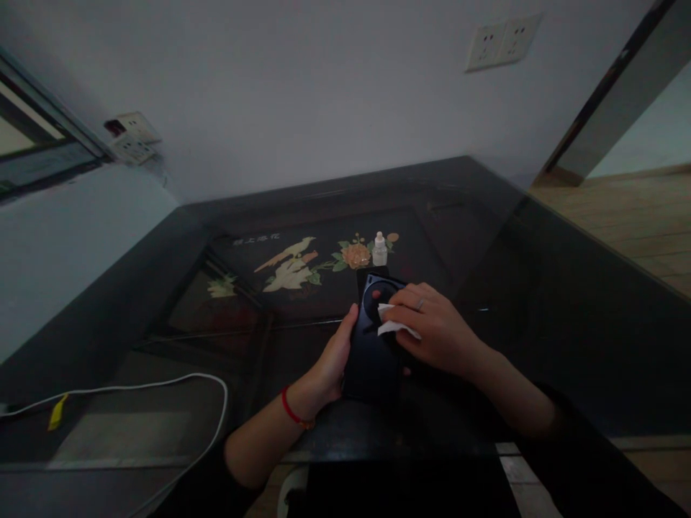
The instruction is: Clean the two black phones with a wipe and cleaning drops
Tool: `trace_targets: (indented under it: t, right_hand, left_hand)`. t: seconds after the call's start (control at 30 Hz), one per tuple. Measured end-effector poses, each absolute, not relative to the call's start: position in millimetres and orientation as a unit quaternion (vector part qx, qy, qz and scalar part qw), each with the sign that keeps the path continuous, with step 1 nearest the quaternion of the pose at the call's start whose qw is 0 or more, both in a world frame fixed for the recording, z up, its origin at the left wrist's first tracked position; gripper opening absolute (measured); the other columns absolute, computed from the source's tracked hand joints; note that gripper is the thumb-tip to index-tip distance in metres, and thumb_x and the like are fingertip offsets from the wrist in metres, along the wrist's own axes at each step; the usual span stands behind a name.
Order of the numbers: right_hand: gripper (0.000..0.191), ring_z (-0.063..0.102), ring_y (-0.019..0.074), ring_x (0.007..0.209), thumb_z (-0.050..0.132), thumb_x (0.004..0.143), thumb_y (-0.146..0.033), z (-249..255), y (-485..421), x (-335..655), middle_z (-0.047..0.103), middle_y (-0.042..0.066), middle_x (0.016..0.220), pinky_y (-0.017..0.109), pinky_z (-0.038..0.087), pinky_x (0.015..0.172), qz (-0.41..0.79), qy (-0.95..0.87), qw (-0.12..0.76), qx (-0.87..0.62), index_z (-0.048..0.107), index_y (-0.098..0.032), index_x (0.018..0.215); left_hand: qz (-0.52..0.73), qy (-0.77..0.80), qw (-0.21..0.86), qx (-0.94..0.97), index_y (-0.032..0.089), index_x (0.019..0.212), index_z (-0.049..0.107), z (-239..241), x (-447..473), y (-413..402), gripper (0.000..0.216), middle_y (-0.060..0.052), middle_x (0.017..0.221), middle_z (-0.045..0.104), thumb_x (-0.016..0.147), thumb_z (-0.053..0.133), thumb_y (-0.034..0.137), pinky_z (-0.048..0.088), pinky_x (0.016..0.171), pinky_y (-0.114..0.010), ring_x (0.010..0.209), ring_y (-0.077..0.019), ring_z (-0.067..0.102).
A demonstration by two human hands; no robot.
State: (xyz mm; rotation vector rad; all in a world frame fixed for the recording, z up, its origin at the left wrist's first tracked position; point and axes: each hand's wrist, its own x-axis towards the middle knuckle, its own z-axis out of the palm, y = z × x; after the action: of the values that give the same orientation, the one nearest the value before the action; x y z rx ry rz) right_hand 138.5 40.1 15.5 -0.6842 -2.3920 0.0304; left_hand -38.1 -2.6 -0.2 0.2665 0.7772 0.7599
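My left hand (328, 363) grips a dark phone (372, 352) from below and the left, back side up, with its round camera ring toward the far end. My right hand (435, 329) pinches a small white wipe (393, 321) and presses it on the phone's back beside the camera ring. A red string circles my left wrist and a ring sits on a right finger. A small white dropper bottle (380, 250) stands upright on the table just beyond the phone.
The dark glass-topped table (518, 302) has a bird and flower inlay (302, 262). A white cable (162, 388) with a yellow tag loops across its left side. Wall sockets (502, 42) sit above; another socket (132, 137) on the left. Wooden floor lies to the right.
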Motion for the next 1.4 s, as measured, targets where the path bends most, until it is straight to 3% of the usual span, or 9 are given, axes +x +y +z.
trace_targets:
  t: [0.1,0.2,0.37,0.5,0.63,0.77,1.03,1.23,1.4]
  right_hand:
    - [0.02,0.054,0.0221,0.08,0.051,0.079,-0.009,16,42,143,0.065,0.009,0.087,0.035,0.039,0.068,-0.002,-0.893,0.337,-0.297,0.067,-0.016,0.089]
    - [0.022,0.055,0.0224,0.083,0.051,0.082,-0.008,16,44,145,0.066,0.009,0.089,0.036,0.041,0.071,-0.013,-0.873,0.37,-0.316,0.068,-0.016,0.093]
    - [0.026,0.059,0.022,0.087,0.053,0.085,-0.01,12,42,140,0.069,0.007,0.093,0.036,0.041,0.072,-0.024,-0.889,0.376,-0.26,0.069,-0.02,0.102]
    - [0.024,0.058,0.0214,0.084,0.052,0.087,-0.011,11,42,139,0.07,0.007,0.092,0.035,0.04,0.071,-0.055,-0.881,0.378,-0.28,0.07,-0.019,0.1]
    - [0.02,0.057,0.0206,0.079,0.051,0.089,-0.014,13,44,145,0.068,0.007,0.088,0.034,0.041,0.07,-0.072,-0.857,0.374,-0.348,0.069,-0.019,0.096]
    - [0.018,0.058,0.0205,0.077,0.05,0.089,-0.016,14,46,150,0.065,0.008,0.083,0.033,0.044,0.068,-0.064,-0.857,0.346,-0.376,0.068,-0.016,0.091]
    - [0.015,0.06,0.0193,0.075,0.053,0.084,-0.012,13,39,141,0.066,0.007,0.082,0.031,0.047,0.067,-0.009,-0.908,0.325,-0.264,0.067,-0.016,0.09]
    - [0.016,0.061,0.0175,0.078,0.052,0.09,-0.016,10,40,139,0.066,0.007,0.084,0.029,0.05,0.071,0.005,-0.845,0.417,-0.334,0.067,-0.014,0.097]
    - [0.016,0.06,0.0172,0.077,0.051,0.09,-0.016,10,38,136,0.066,0.007,0.083,0.029,0.048,0.07,-0.001,-0.872,0.405,-0.277,0.067,-0.014,0.093]
  left_hand:
    - [0.374,0.351,0.849,0.126,0.012,0.129,0.055,2,-38,-1,0.063,-0.015,0.096,0.073,0.091,0.035,0.058,0.052,0.083,-0.046,0.078,-0.0251,0.07]
    - [0.352,0.371,0.85,0.126,0.007,0.121,0.059,6,-35,-2,0.066,-0.016,0.086,0.073,0.093,0.03,0.058,0.052,0.081,-0.045,0.074,-0.0246,0.069]
    - [0.334,0.41,0.839,0.125,0.009,0.115,0.063,10,-30,-6,0.06,-0.011,0.073,0.072,0.093,0.032,0.057,0.052,0.074,-0.042,0.065,-0.0234,0.068]
    - [0.326,0.382,0.849,0.166,0.01,0.112,0.064,5,-29,-8,0.06,-0.014,0.083,0.072,0.092,0.033,0.057,0.051,0.074,-0.04,0.07,-0.0242,0.068]
    - [0.322,0.375,0.85,0.179,0.01,0.122,0.059,3,-30,-7,0.064,-0.015,0.089,0.072,0.093,0.029,0.059,0.051,0.073,-0.039,0.071,-0.0242,0.068]
    - [0.371,0.386,0.825,0.179,0.018,0.141,0.041,7,-32,-5,0.059,-0.014,0.101,0.071,0.096,0.028,0.052,0.052,0.075,-0.044,0.078,-0.0252,0.069]
    - [0.418,0.4,0.803,0.146,0.028,0.144,0.037,14,-29,-5,0.051,-0.008,0.111,0.069,0.097,0.031,0.045,0.049,0.087,-0.042,0.085,-0.0219,0.069]
    - [0.327,0.41,0.835,0.168,0.009,0.13,0.054,10,-25,-9,0.066,-0.016,0.091,0.072,0.094,0.025,0.056,0.051,0.077,-0.041,0.071,-0.0241,0.068]
    - [0.327,0.448,0.815,0.168,0.011,0.138,0.045,8,-25,-8,0.064,-0.012,0.085,0.072,0.093,0.032,0.055,0.051,0.077,-0.044,0.07,-0.0251,0.068]
